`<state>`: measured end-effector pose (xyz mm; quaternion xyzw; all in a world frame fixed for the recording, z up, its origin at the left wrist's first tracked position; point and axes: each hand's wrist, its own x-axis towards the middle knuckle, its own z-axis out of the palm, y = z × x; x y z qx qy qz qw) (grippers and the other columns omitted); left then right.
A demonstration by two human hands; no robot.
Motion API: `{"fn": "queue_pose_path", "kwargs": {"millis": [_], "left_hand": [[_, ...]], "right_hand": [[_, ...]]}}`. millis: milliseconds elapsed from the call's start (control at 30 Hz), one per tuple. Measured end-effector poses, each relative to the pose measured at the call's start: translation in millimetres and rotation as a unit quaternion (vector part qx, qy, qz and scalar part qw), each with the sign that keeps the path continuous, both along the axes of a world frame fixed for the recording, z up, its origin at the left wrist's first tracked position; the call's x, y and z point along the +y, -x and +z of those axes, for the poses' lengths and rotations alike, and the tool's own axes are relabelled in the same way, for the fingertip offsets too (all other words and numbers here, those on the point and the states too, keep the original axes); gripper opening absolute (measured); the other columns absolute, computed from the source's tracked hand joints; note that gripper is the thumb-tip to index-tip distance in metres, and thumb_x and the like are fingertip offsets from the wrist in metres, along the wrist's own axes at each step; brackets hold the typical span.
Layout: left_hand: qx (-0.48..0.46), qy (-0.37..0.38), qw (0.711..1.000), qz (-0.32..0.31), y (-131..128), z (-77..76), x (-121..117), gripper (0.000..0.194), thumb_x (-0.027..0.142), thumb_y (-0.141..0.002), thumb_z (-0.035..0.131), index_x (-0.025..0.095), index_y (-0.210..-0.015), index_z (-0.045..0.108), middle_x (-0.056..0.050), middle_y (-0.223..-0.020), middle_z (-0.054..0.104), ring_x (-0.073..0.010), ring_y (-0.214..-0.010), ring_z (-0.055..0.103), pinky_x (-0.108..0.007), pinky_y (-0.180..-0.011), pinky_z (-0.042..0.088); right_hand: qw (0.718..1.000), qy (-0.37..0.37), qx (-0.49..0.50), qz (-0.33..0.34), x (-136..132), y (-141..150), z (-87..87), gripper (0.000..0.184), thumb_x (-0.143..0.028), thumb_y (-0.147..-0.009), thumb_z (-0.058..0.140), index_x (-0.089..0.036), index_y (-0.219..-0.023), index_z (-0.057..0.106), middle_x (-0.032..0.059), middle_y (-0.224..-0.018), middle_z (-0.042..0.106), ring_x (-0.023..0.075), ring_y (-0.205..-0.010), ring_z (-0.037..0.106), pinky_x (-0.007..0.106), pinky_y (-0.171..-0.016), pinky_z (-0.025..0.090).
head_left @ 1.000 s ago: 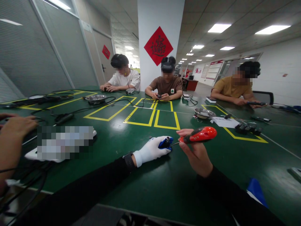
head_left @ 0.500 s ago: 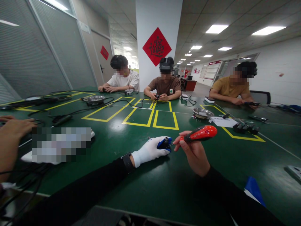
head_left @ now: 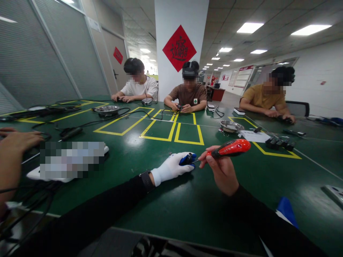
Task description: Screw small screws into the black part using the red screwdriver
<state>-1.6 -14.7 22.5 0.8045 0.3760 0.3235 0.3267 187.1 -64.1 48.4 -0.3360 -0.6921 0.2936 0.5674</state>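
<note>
My left hand (head_left: 171, 167), in a white glove, rests on the green table (head_left: 166, 200) and is closed around a small blue part with a metal end (head_left: 187, 159). My right hand (head_left: 221, 170) is bare and grips a screwdriver with a red and black handle (head_left: 232, 148). Its thin shaft points left and its tip meets the small blue part. A black watch sits on my left wrist.
Another person's hand (head_left: 14, 142) reaches in at the far left beside a white device (head_left: 48, 171) and black cables. Three people sit across the table. Metal bowls (head_left: 230, 126), paper (head_left: 253, 136), small black parts (head_left: 280, 144) and yellow tape outlines lie beyond my hands.
My hands have kept their grip and hardly shifted; the screwdriver handle has tilted a little upward. The view has tipped slightly.
</note>
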Motion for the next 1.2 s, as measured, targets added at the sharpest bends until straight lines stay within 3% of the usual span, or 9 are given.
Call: {"fn": "queue_pose_path", "kwargs": {"millis": [100,233,467,600,733,867,967,1100,1200], "left_hand": [[-0.009,0.031,0.999,-0.013,-1.1,2.3,-1.8,0.039,0.037,-0.076,0.063,0.016,-0.109,0.062,-0.005,-0.100,0.068,-0.0208,-0.089,0.063,-0.032,-0.085,0.047],[-0.010,0.055,0.998,-0.027,-2.4,4.6,-3.5,0.031,0.034,-0.078,0.060,0.015,-0.102,0.063,-0.002,-0.088,0.068,-0.0177,-0.077,0.062,-0.029,-0.076,0.048],[0.024,-0.006,1.000,0.002,-1.5,3.5,-3.5,0.034,0.039,-0.078,0.060,0.018,-0.105,0.063,-0.002,-0.091,0.068,-0.0189,-0.081,0.061,-0.029,-0.079,0.047],[0.030,-0.013,0.999,0.005,-1.2,3.1,-3.6,0.035,0.040,-0.079,0.060,0.018,-0.105,0.063,-0.002,-0.092,0.067,-0.0188,-0.081,0.061,-0.029,-0.079,0.046],[0.030,-0.013,0.999,-0.001,-1.4,2.5,-2.5,0.033,0.040,-0.079,0.059,0.017,-0.103,0.063,-0.001,-0.084,0.067,-0.0178,-0.076,0.061,-0.028,-0.074,0.046],[0.028,-0.009,1.000,-0.006,-2.0,1.4,-1.4,0.030,0.037,-0.079,0.059,0.017,-0.102,0.063,-0.001,-0.083,0.068,-0.0173,-0.074,0.061,-0.028,-0.075,0.047],[0.029,-0.005,1.000,-0.005,-2.1,1.1,-1.7,0.030,0.037,-0.079,0.059,0.017,-0.101,0.063,-0.001,-0.085,0.068,-0.0176,-0.076,0.061,-0.028,-0.076,0.047],[0.028,-0.018,0.999,0.007,-1.8,1.4,-2.2,0.033,0.039,-0.078,0.061,0.017,-0.103,0.063,-0.002,-0.089,0.067,-0.0185,-0.081,0.061,-0.028,-0.078,0.046],[0.028,-0.014,0.999,0.004,-1.7,1.5,-2.3,0.032,0.038,-0.078,0.060,0.017,-0.103,0.063,-0.001,-0.086,0.067,-0.0173,-0.076,0.060,-0.028,-0.075,0.047]], "right_hand": [[1.000,-0.012,-0.013,-0.024,2.3,-2.0,0.7,0.010,-0.030,-0.090,0.051,-0.022,-0.093,0.055,0.0022,-0.080,0.064,0.0168,-0.066,0.061,0.038,-0.072,0.049],[0.997,-0.061,0.000,-0.053,4.9,-3.5,8.2,0.013,-0.025,-0.081,0.064,-0.022,-0.079,0.052,0.0048,-0.097,0.063,0.0208,-0.092,0.061,0.042,-0.088,0.046],[0.977,0.085,0.155,0.117,6.3,-0.1,13.0,0.020,-0.025,-0.083,0.060,-0.027,-0.098,0.048,-0.0060,-0.070,0.053,0.0135,-0.066,0.058,0.042,-0.082,0.052],[0.982,0.084,0.147,0.086,5.1,0.0,11.8,0.037,-0.026,-0.082,0.057,-0.028,-0.117,0.049,0.0018,-0.101,0.055,0.0162,-0.083,0.059,0.044,-0.086,0.051],[0.995,0.036,0.079,0.048,5.0,-2.0,14.0,0.026,-0.023,-0.079,0.064,-0.024,-0.103,0.054,0.0068,-0.124,0.050,0.0201,-0.099,0.058,0.041,-0.088,0.050],[0.987,0.030,0.093,0.124,6.3,-1.7,13.9,0.021,-0.018,-0.081,0.064,-0.025,-0.087,0.045,-0.0014,-0.090,0.061,0.0146,-0.076,0.062,0.040,-0.082,0.051],[0.981,0.046,0.109,0.155,5.2,0.3,11.2,0.018,-0.018,-0.085,0.058,-0.027,-0.089,0.042,-0.0065,-0.073,0.054,0.0117,-0.060,0.057,0.038,-0.075,0.051],[0.993,0.019,0.060,0.097,1.5,0.9,8.8,0.019,-0.022,-0.089,0.051,-0.028,-0.107,0.048,-0.0007,-0.089,0.056,0.0152,-0.074,0.060,0.041,-0.081,0.048],[0.999,-0.035,0.003,0.027,1.5,-1.2,10.3,0.012,-0.023,-0.087,0.056,-0.024,-0.099,0.057,0.0050,-0.106,0.057,0.0208,-0.098,0.059,0.043,-0.092,0.043]]}}
